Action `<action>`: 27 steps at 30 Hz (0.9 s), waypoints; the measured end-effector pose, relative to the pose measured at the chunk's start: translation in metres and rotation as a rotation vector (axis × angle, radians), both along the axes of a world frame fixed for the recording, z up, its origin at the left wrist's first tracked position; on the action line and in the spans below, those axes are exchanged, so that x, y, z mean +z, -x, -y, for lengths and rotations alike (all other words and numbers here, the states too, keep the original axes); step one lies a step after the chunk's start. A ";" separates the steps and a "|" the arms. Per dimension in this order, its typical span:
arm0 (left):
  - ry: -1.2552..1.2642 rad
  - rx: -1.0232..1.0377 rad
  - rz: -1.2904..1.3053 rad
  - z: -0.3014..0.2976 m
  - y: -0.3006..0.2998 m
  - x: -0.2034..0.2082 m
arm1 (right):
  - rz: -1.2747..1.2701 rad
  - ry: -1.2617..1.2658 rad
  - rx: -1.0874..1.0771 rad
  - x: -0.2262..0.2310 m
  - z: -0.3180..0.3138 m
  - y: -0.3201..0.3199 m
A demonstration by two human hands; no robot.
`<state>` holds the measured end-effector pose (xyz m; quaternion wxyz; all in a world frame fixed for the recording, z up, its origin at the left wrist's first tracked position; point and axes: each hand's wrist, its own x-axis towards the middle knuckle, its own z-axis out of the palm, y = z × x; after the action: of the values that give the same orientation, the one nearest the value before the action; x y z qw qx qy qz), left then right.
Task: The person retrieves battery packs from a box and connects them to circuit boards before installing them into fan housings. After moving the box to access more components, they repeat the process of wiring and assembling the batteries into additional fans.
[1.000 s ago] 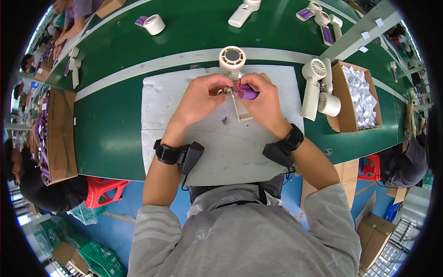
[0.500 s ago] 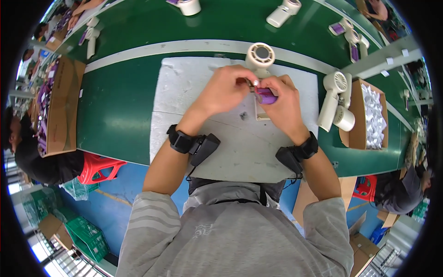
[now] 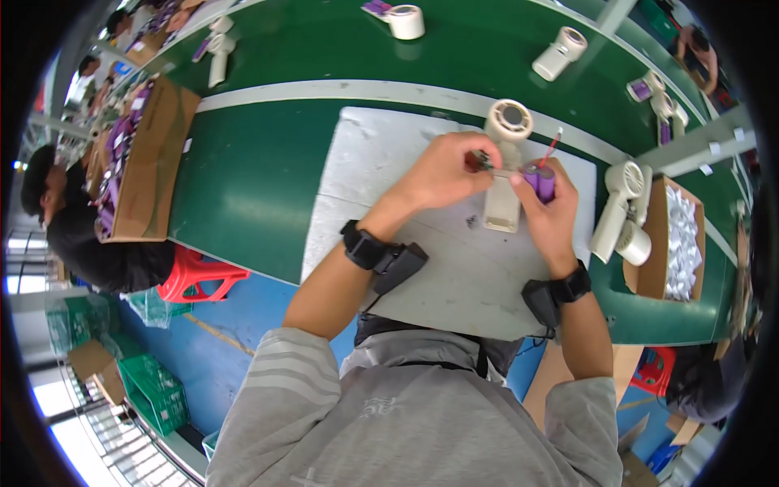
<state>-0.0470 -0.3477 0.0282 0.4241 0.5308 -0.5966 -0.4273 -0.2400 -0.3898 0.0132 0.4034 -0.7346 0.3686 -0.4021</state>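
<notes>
A cream handheld fan [image 3: 502, 213] lies on the pale work mat [image 3: 389, 268], its round head away from me and its handle toward me. Above the handle, my right hand [image 3: 555, 213] is closed around a purple battery pack [image 3: 540, 183]; a thin red wire [image 3: 552, 146] sticks up from it. My left hand [image 3: 445, 172], just to the left of the fan, pinches a small dark part [image 3: 482, 160] that looks like a circuit board. Fingers hide most of this part, and I cannot make out whether it is joined to the pack.
More cream fans [image 3: 620, 203] stand at the right beside a cardboard box [image 3: 641, 280] of silvery packets. At the left is a cardboard box [image 3: 158, 162] holding purple pieces. Several fans [image 3: 560, 53] rest on the green surface beyond the pale strip [image 3: 324, 89]. People sit at both sides.
My hands have moved apart. The purple pack has come off to the right of the handle and turned upright, showing the red wire. The whole view has shifted, with the scene lower and further right.
</notes>
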 end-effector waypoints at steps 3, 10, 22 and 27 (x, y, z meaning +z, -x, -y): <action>-0.008 -0.028 0.007 0.001 -0.003 -0.003 | 0.125 -0.095 0.001 0.002 -0.001 -0.003; -0.094 -0.115 -0.018 0.001 -0.007 -0.001 | -0.165 -0.069 0.105 0.003 0.005 0.013; -0.177 -0.140 -0.209 0.002 -0.009 0.006 | -0.311 0.407 0.187 0.015 -0.001 0.003; -0.136 -0.147 -0.234 0.002 -0.012 0.002 | -0.277 0.302 0.149 0.014 -0.004 0.001</action>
<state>-0.0353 -0.3497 0.0298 0.4214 0.4598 -0.5498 -0.5556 -0.2407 -0.3854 0.0268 0.2630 -0.8601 0.3009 -0.3172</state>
